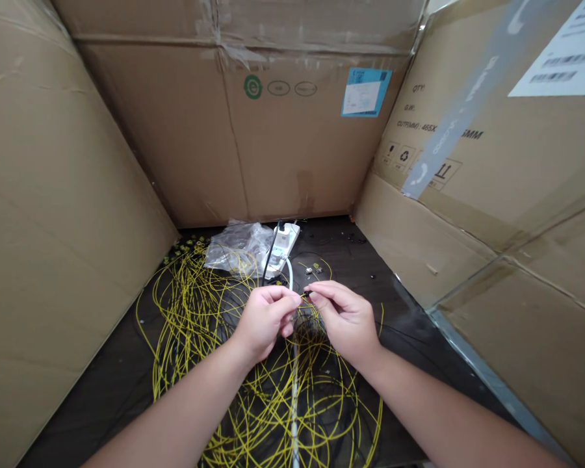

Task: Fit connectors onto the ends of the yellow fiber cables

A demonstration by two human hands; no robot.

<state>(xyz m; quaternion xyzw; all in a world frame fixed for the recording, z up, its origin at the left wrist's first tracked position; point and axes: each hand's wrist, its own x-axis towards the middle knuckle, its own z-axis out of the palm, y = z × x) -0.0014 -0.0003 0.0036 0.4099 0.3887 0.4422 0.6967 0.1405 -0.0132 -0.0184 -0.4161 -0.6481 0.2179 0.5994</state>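
Observation:
Both hands meet near the middle of the view, above a tangle of thin yellow cables [190,318]. My left hand [272,320] is closed in a pinch on what looks like a thin yellow cable. Between thumb and forefinger, my right hand [347,318] grips a small black piece [307,294] at the left hand's fingertips. Whether the cable and the black piece are joined cannot be made out. More loops of yellow cable lie beneath both hands, along with a white cable [295,396].
A white power strip [283,244] with a black plug and cord stands behind my hands, beside a clear plastic bag [236,247]. Small bits [313,269] lie on the dark table [409,351]. Large cardboard boxes [292,156] wall in the back and both sides.

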